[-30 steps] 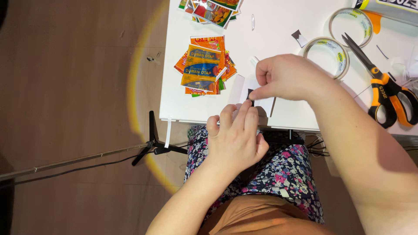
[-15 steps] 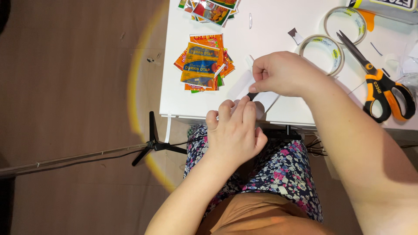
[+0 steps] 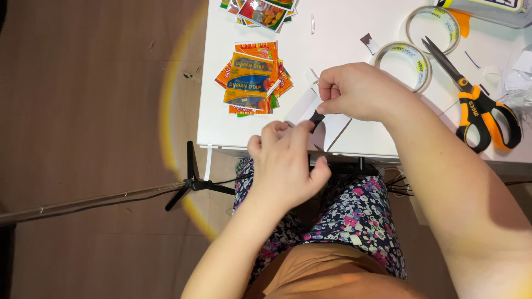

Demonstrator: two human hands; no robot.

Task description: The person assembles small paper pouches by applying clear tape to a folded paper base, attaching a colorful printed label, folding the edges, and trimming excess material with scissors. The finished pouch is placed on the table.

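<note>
My right hand [image 3: 360,91] is closed over the front part of the white table [image 3: 343,33], pinching a small dark piece [image 3: 316,117] at its upper end. My left hand [image 3: 285,163] sits just below, at the table's front edge, its fingertips closed on the lower end of the same piece. White paper pieces [image 3: 332,130] lie under both hands. What the piece is made of is too small to tell.
A stack of orange and blue printed cards [image 3: 252,77] lies left of the hands, more cards [image 3: 260,11] at the top. Two tape rolls [image 3: 404,61] and orange-handled scissors [image 3: 476,108] lie to the right. A black tripod [image 3: 194,180] stands on the brown floor.
The two hands have stayed together over the table's front edge, fingers shifting slightly on the small dark piece. The view has drifted a little.
</note>
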